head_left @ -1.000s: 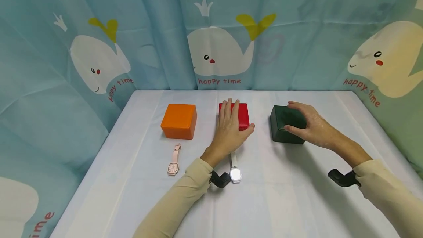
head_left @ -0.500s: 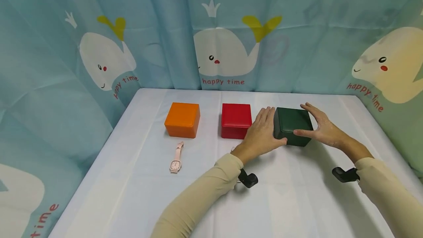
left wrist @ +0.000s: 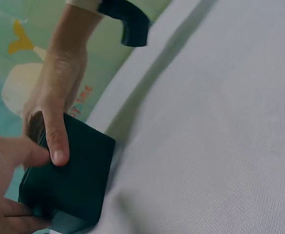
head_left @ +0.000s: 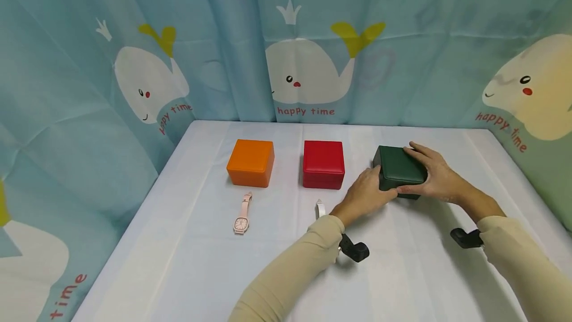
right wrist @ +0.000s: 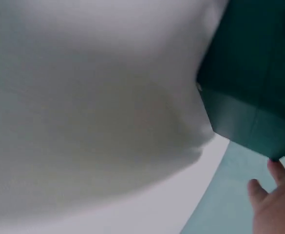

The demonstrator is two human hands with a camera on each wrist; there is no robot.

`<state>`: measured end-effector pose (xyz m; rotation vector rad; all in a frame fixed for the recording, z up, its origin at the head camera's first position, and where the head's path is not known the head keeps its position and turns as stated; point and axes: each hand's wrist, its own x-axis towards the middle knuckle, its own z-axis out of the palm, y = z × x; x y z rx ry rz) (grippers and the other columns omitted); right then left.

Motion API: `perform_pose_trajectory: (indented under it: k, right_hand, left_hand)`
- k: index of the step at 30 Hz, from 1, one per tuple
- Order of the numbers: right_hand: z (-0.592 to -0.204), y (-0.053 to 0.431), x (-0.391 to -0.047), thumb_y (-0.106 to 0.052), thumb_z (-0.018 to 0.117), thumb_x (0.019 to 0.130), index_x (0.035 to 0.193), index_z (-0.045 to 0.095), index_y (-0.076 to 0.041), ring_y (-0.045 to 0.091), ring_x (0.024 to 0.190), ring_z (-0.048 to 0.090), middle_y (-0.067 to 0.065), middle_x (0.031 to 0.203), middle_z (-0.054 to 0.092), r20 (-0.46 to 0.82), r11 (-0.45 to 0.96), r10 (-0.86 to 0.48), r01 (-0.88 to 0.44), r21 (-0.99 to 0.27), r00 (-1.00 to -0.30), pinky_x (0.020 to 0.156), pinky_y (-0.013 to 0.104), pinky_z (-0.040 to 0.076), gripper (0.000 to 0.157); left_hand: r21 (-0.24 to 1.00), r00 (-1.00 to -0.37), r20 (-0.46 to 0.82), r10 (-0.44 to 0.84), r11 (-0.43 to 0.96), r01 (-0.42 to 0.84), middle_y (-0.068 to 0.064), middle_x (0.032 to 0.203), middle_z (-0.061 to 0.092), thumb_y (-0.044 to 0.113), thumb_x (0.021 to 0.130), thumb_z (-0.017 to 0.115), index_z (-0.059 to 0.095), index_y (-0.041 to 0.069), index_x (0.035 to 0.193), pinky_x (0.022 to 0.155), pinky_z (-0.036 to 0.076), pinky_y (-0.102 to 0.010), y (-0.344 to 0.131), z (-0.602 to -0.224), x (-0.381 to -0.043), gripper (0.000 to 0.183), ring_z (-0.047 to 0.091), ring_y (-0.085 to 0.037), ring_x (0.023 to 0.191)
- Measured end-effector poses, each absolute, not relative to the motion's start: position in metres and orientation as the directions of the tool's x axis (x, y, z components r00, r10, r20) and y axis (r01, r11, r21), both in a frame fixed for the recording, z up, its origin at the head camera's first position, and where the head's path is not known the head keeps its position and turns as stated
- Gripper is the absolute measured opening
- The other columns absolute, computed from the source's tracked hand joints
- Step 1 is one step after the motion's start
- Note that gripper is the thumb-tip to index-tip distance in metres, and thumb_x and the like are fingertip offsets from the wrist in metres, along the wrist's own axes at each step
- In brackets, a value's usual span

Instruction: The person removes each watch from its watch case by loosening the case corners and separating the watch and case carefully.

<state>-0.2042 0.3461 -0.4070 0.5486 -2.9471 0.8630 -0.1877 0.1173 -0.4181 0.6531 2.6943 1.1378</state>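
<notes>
A dark green box [head_left: 399, 163] with a lid stands toward the right of the table in the head view. My right hand [head_left: 440, 178] grips its right side, thumb on the front face and fingers over the back edge of the top. From the left, my left hand [head_left: 366, 194] holds the box's near left corner. The left wrist view shows both thumbs near each other on the front of the green box [left wrist: 74, 180], with the left fingers [left wrist: 28, 222] curled at its side. A white watch [head_left: 320, 208] lies partly hidden behind my left wrist.
A red box [head_left: 323, 163] stands left of the green one, and an orange box [head_left: 251, 160] farther left. In front of the orange box lies a pink watch [head_left: 243, 215]. A whale-print curtain [head_left: 214, 78] hangs behind the white table [head_left: 201, 262].
My left hand has moved right, from over the red box to the green box, and now holds it. My right hand has closed its thumb and fingers onto the green box.
</notes>
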Motion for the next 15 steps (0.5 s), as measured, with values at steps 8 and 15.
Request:
perform_pose_trajectory:
  k: [8,15]
  right_hand:
    - [-0.411,0.346,-0.203,-0.056,0.087,0.072,0.157,0.038,-0.008,0.046,0.142,0.030,0.018,0.157,0.031,0.158,0.888,-0.321,-0.354,-0.294,-0.934,0.100,0.071,0.034,0.109]
    - [-0.415,0.348,-0.206,-0.049,0.091,0.070,0.155,0.043,-0.010,0.042,0.141,0.031,0.014,0.155,0.036,0.204,0.858,-0.325,-0.378,-0.347,-0.924,0.100,0.070,0.032,0.105]
  left_hand:
    - [0.719,-0.957,0.026,0.288,0.660,0.218,-0.002,0.133,0.065,0.026,0.093,0.076,0.062,0.004,0.139,0.099,0.046,-0.025,0.127,-0.424,-0.192,0.054,0.060,-0.012,0.120]
    - [0.723,-0.981,0.047,0.186,0.671,0.162,0.000,0.115,0.073,0.027,0.083,0.086,0.073,0.007,0.125,0.087,0.052,-0.026,0.133,-0.426,-0.193,0.048,0.068,-0.014,0.102]
